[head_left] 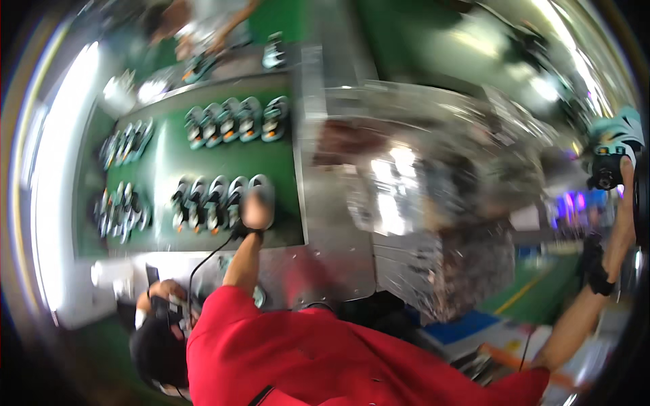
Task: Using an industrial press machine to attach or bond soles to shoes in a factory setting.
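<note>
On the green conveyor belt [233, 157], my left hand [256, 211] lies over the last shoe [260, 181] of the nearer row. Motion blur smears its fingers, so its grip on that shoe cannot be made out. Far out to the right, my right hand [627, 174] is closed on a teal and black shoe [617, 132], held up near the edge of the picture. Dark bands circle both my wrists, and a thin black cable runs off from the left one.
A farther row of grey and orange shoes [231, 120] stands across the belt, with more shoes [122, 211] at its left. Someone in dark headwear [159, 352] is close at my left; another person [217, 30] works opposite. Plastic-wrapped stacks [467, 271] stand at the right of the metal edge.
</note>
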Demonstrator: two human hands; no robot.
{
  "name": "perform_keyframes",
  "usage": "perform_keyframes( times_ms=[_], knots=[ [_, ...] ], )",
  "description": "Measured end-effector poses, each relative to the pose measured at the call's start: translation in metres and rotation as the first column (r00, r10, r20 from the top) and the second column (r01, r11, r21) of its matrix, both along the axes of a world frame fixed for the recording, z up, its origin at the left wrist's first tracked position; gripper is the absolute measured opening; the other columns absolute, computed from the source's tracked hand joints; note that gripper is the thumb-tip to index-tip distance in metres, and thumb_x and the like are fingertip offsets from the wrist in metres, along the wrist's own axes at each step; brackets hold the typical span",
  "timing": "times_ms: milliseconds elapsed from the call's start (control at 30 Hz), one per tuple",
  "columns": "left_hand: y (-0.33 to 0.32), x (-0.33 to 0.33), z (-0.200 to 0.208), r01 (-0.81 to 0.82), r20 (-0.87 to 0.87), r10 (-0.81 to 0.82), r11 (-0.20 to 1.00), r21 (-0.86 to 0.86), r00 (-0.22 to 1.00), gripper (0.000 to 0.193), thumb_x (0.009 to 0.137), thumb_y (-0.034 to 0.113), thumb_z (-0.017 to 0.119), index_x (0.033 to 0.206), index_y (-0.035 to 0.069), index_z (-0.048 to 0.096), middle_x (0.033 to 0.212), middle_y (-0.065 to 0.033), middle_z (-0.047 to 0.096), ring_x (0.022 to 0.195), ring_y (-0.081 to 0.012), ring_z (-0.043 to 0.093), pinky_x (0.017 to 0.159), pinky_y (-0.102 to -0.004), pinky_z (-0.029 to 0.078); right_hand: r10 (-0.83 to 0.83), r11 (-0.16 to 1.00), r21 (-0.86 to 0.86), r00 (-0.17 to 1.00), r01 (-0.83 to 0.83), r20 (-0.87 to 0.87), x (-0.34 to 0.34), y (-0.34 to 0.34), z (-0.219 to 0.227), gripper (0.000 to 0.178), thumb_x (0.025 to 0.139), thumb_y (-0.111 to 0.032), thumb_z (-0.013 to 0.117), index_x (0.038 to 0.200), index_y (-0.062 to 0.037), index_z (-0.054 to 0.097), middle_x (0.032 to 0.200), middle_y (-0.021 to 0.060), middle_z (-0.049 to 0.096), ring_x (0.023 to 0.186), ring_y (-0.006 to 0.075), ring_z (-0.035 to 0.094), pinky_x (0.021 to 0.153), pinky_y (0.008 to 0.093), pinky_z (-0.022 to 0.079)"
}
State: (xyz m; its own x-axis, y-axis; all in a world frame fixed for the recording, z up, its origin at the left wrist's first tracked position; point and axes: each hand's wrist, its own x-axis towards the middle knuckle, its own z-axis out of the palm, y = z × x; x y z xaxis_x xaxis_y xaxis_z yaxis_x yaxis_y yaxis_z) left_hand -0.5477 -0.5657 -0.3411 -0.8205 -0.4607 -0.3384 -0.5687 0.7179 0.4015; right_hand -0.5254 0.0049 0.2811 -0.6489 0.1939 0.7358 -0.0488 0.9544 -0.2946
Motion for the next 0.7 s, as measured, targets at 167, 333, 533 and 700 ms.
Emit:
perform_keyframes(
  times_ms=[167,333,533,700],
  knots=[
    [0.063,0.037,0.065,0.426,-0.616,-0.416,0.894,-0.141,0.669,0.068,0.08,0.019,0.071,0.138,-0.002,0.04,0.128,-0.0261,0.053,0.113,-0.0439,0.054,0.097,-0.0478,0.043,-0.277,0.948,0.04,0.883,0.315,-0.38,0.255,-0.005,-0.066,0.042,0.091,-0.022,0.059,0.125,0.003,0.054,0.101,0.0062,0.063,0.08,0.0148,0.062,0.078,0.0273,0.05],
    [0.24,0.169,0.256,0.151,-0.279,-0.761,-0.236,0.96,0.586,0.052,0.095,0.029,0.062,0.137,0.001,0.049,0.127,-0.0187,0.058,0.114,-0.0264,0.059,0.099,-0.0395,0.047,-0.289,0.95,0.083,0.95,0.3,-0.12,0.394,-0.075,-0.169,0.042,0.078,-0.013,0.063,0.116,0.0012,0.058,0.102,0.0055,0.061,0.082,0.0167,0.061,0.075,0.0306,0.049],
    [0.357,0.319,0.317,-0.413,-0.449,-0.851,-0.526,0.744,0.275,0.066,0.095,0.042,0.055,0.141,-0.003,0.037,0.136,-0.0159,0.051,0.124,-0.0259,0.052,0.105,-0.0408,0.04,-0.17,0.268,-0.963,0.982,-0.04,-0.088,0.465,-0.123,-0.186,0.05,0.084,-0.038,0.067,0.115,-0.0004,0.057,0.105,0.0053,0.06,0.096,0.0143,0.055,0.082,0.0275,0.045],
    [0.419,0.463,0.336,-0.397,-0.43,-0.901,-0.416,0.818,0.059,0.061,0.097,0.034,0.051,0.144,-0.001,0.033,0.137,-0.0159,0.05,0.124,-0.0272,0.052,0.105,-0.0415,0.04,-0.664,0.341,-0.94,0.701,-0.026,-0.261,0.629,-0.138,-0.241,0.068,0.096,-0.047,0.051,0.143,0.0001,0.038,0.134,0.0159,0.052,0.116,0.0191,0.054,0.096,0.0346,0.044]
  ],
)
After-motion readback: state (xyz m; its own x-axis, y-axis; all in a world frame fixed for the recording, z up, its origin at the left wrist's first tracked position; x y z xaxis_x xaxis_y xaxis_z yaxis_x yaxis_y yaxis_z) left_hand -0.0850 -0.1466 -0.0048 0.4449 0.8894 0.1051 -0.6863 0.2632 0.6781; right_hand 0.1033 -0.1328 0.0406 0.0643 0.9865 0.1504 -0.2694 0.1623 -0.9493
